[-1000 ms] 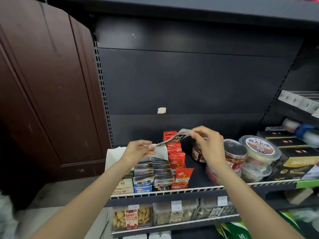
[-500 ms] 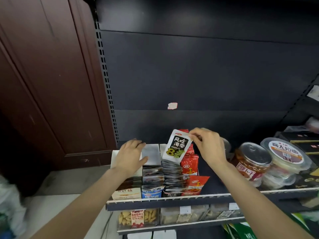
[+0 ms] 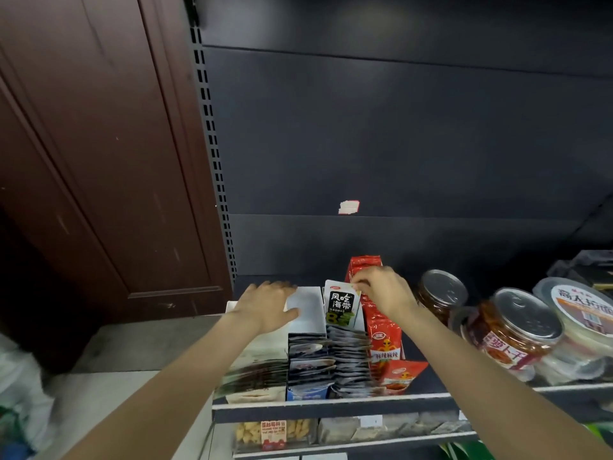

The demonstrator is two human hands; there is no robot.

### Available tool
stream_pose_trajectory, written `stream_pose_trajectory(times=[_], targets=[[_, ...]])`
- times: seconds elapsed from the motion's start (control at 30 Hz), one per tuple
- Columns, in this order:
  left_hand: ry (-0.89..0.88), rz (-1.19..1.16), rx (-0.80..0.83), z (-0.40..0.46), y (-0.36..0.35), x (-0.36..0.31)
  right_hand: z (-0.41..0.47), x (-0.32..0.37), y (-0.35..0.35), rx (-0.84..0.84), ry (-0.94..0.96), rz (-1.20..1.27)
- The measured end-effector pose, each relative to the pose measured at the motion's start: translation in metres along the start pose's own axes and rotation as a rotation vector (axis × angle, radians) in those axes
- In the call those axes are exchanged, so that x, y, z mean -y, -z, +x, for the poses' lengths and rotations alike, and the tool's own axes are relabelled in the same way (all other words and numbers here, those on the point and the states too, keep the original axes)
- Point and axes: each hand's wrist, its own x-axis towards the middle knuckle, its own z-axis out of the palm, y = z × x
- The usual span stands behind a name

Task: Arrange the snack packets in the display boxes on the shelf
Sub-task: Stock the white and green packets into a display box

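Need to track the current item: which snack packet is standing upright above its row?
The black-and-white seaweed packet, pinched at its top corner by the right hand. It stands upright, label forward; the grey packets below lie stacked in their box.

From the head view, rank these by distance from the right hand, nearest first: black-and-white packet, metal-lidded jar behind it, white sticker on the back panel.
1. black-and-white packet: pinched by the right hand, at its left.
2. metal-lidded jar: just right of the hand.
3. white sticker: up on the back panel.

Cut off and blurred
The far-right tub (image 3: 583,313) runs past the edge; the stacked packets (image 3: 348,356) smear, labels unreadable.
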Motion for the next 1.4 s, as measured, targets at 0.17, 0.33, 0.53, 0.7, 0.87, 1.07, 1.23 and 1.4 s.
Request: stream_pose_trajectory(times=[0.17, 0.33, 0.53, 0.7, 0.87, 1.07, 1.23, 1.4], targets=[[-0.008, -0.017, 0.013, 0.004, -0.002, 0.002, 0.017, -0.001, -0.013, 0.043, -0.025, -0.004], [0.003, -0.060, 0.007, 0.005, -0.002, 0.004, 0.025, 0.007, -0.018, -0.014, -0.044, -0.015], [0.000, -0.048, 0.003, 0.007, -0.002, 0.004, 0.035, 0.007, -0.021, 0.016, -0.066, -0.029], [-0.003, -0.045, -0.009, 0.006, -0.003, 0.004, 0.034, 0.005, -0.022, 0.008, -0.037, -0.008], [0.007, -0.046, -0.028, 0.007, -0.005, 0.003, 0.016, 0.003, -0.023, -0.108, -0.002, 0.103], [0.019, -0.059, -0.064, 0.002, -0.007, 0.001, -0.025, 0.004, -0.024, 0.046, 0.016, 0.302], [0.015, -0.050, -0.077, -0.001, -0.009, 0.004, -0.032, 0.000, -0.031, 0.179, 0.027, 0.229], [-0.017, -0.098, -0.058, -0.007, -0.008, 0.011, -0.035, 0.004, -0.026, 0.194, 0.036, 0.249]])
